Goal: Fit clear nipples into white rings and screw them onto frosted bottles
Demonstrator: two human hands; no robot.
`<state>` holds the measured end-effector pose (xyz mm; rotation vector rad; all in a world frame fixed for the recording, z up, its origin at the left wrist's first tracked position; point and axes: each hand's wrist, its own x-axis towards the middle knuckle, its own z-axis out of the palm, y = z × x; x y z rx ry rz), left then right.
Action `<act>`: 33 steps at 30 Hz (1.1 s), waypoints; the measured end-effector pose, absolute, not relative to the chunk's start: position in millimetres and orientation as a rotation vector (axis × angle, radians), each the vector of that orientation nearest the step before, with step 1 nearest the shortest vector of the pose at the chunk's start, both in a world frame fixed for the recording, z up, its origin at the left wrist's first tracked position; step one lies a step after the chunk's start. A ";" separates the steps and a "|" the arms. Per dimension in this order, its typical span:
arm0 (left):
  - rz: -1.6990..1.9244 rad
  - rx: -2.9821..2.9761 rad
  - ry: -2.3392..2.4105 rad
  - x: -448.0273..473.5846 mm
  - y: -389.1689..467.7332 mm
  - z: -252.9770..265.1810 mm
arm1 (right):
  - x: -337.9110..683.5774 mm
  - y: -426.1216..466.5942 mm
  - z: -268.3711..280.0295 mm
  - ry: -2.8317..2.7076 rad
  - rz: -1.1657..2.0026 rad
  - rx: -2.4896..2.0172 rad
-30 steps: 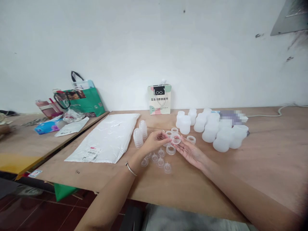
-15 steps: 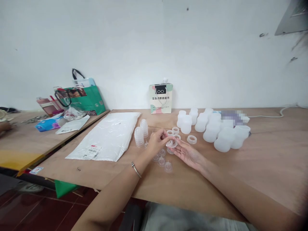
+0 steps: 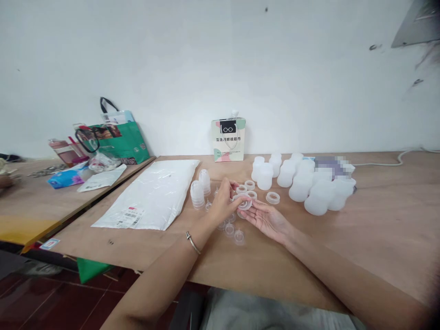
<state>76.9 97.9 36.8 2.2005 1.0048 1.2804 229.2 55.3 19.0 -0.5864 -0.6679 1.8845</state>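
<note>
A translucent screw ring (image 3: 245, 203) is held between my two hands above the table, with a clear insert apparently inside it. My left hand (image 3: 222, 201) is closed, its thumb pressing on the ring's upper face. From the right side, the fingertips of my right hand (image 3: 270, 221) grip the ring's edge. Behind and beside it lie more rings, among them a loose ring (image 3: 272, 198). Several clear silicone nipples (image 3: 239, 236) lie below my hands, partly covered by them. Stacks of clear domed caps (image 3: 197, 196) stand left of my left hand.
Several frosted hourglass-shaped bottles (image 3: 319, 198) stand at the right. A white mailing bag (image 3: 147, 195) lies left, and a paper bag (image 3: 228, 141) stands against the wall. Farther left are a green bag (image 3: 129, 142) and a blue tissue pack (image 3: 67, 178). A cable (image 3: 388, 164) runs along the wall.
The ring has turned a little between my hands, its face tilting, and my left thumb now lies across it. The view has shifted slightly; the things on the table look unmoved.
</note>
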 end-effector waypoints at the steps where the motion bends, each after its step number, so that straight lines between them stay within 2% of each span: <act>1: 1.251 2.210 0.997 77.2 96.8 37.4 | 229.4 55.5 18.3 -0.687 1.884 -0.592; 10: 1.170 2.369 0.860 78.0 86.8 46.3 | 228.8 56.3 10.1 -0.984 1.697 -0.644; 18: 0.888 2.573 0.545 70.4 84.0 54.3 | 235.1 59.8 11.1 -0.965 1.643 -0.696; 33: 1.124 2.487 0.695 69.9 79.3 58.1 | 240.6 62.1 12.0 -1.157 1.419 -0.780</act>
